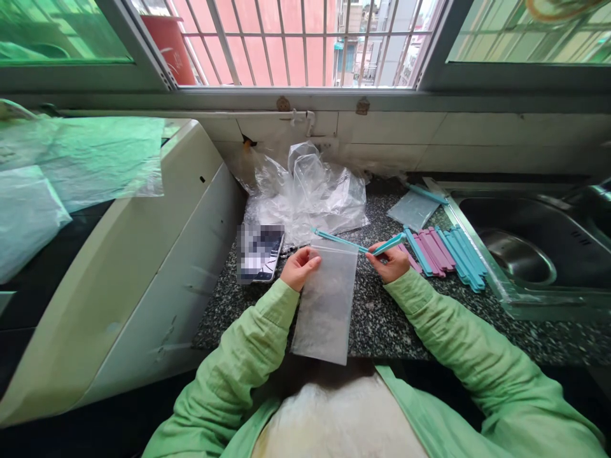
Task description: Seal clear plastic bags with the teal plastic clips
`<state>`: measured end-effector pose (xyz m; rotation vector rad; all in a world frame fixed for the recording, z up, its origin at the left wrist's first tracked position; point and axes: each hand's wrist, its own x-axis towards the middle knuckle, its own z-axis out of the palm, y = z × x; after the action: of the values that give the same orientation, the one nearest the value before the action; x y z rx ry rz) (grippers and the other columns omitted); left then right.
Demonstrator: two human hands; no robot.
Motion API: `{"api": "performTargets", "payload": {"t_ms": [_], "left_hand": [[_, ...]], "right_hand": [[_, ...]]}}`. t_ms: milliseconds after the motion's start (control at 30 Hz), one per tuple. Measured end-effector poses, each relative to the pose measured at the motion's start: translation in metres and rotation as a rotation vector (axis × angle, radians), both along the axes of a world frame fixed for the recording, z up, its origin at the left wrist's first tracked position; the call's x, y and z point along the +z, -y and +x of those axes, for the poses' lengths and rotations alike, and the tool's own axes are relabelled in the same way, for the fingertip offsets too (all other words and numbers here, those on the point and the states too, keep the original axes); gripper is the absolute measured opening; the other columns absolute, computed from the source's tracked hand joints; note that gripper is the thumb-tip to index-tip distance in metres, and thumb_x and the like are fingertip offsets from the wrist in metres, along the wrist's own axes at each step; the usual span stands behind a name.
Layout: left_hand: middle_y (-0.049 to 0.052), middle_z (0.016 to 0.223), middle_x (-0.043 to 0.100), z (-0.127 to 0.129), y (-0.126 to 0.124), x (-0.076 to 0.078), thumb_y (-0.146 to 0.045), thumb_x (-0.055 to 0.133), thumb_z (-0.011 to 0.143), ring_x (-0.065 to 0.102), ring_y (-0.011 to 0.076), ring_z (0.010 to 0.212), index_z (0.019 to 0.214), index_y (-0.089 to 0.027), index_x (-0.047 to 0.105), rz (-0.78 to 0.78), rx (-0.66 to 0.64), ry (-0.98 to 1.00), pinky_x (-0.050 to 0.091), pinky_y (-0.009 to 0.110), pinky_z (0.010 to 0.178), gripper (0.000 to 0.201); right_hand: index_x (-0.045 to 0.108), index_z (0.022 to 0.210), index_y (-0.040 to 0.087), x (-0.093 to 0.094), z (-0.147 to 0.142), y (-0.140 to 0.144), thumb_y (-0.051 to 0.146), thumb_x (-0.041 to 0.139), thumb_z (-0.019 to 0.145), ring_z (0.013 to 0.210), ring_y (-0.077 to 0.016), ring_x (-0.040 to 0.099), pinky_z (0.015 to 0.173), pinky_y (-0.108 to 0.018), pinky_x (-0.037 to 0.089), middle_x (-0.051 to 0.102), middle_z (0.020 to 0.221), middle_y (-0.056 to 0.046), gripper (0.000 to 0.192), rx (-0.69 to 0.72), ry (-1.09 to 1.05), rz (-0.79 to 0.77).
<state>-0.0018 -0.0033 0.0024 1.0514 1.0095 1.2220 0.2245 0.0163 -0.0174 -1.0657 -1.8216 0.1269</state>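
Now left hand (pixel 298 267) pins bag (pixel 327 305); right hand (pixel 391 261) grips clip (pixel 358 245).

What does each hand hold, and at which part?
The left hand pinches the clear bag at its top left corner. The right hand holds the blue clip at its right end.

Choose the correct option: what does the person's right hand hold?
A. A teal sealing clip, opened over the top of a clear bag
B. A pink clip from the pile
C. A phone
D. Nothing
A: the right hand grips an opened teal clip at the upper edge of the clear bag, which the left hand holds down; the phone lies untouched to the left.
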Motion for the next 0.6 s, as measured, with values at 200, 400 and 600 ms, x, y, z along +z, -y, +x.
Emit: {"api": "performTargets", "payload": {"t_ms": [200, 400, 600], "left_hand": [[-0.005, 0.053, 0.047, 0.000, -0.002, -0.009, -0.046, 0.071, 0.049, 0.039, 0.0053, 0.051, 0.061, -0.014, 0.053, -0.017, 0.001, 0.024, 0.031, 0.019, 0.051, 0.039], [-0.001, 0.063, 0.061, 0.004, -0.002, -0.008, -0.039, 0.079, 0.037, 0.052, 0.0095, 0.059, 0.068, -0.013, 0.059, -0.186, -0.007, 0.166, 0.040, 0.022, 0.060, 0.045], [0.001, 0.057, 0.061, 0.006, -0.003, -0.004, -0.037, 0.081, 0.028, 0.051, 0.0100, 0.053, 0.060, -0.011, 0.060, -0.320, 0.022, 0.167, 0.039, 0.023, 0.056, 0.046]], "right_hand": [[0.058, 0.072, 0.019, 0.001, -0.008, 0.007, 0.026, 0.057, 0.074, 0.059, -0.0144, 0.060, 0.053, -0.027, 0.052, 0.063, 0.067, -0.005, 0.008, 0.101, 0.010, 0.075], [0.057, 0.074, 0.019, 0.006, -0.008, 0.010, 0.024, 0.056, 0.075, 0.063, -0.0152, 0.060, 0.058, -0.029, 0.053, 0.063, 0.069, -0.006, 0.005, 0.086, -0.013, 0.115], [0.057, 0.073, 0.019, 0.007, -0.008, 0.010, 0.023, 0.056, 0.074, 0.062, -0.0151, 0.060, 0.057, -0.029, 0.053, 0.062, 0.067, -0.006, 0.005, 0.160, 0.009, 0.084]]}}
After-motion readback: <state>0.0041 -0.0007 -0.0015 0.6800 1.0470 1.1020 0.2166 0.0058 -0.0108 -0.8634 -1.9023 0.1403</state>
